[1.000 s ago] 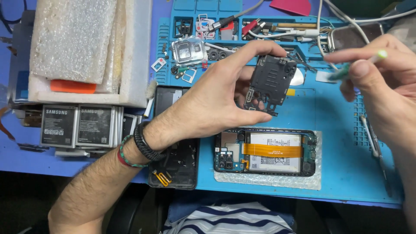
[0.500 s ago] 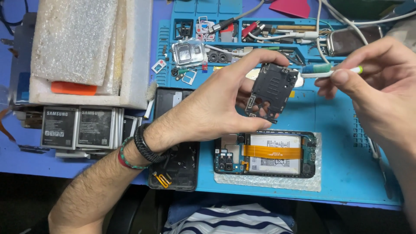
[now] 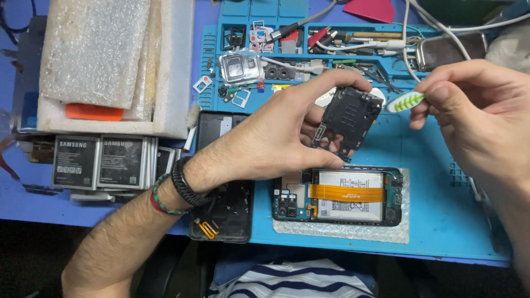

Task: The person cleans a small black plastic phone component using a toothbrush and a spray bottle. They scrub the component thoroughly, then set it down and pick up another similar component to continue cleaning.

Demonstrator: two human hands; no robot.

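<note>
Pinching the black inner frame (image 3: 349, 120) by its edges, the left hand (image 3: 276, 138) steadies it; light, thin, probably brittle. The right hand (image 3: 475, 118) nips a green-and-white tool (image 3: 404, 101).

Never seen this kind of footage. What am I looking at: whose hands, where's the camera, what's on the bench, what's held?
There is no machine here: a person works with two bare hands, filmed by one camera worn on the head and looking down, so the arms come in from the bottom and right edges.

The left hand, with dark and coloured bands on its wrist, pinches a black, roughly square plastic phone part between thumb and fingers, lifted above the bench. The right hand holds a slim white-and-green tool with its end close to that part.

Beneath them, on a blue work mat, lies an opened phone showing its white battery and an orange ribbon cable, resting on a sheet of bubble wrap. A black phone back cover lies to its left, boxed batteries farther left, and small parts and tools fill the mat's tray compartments at the top.
</note>
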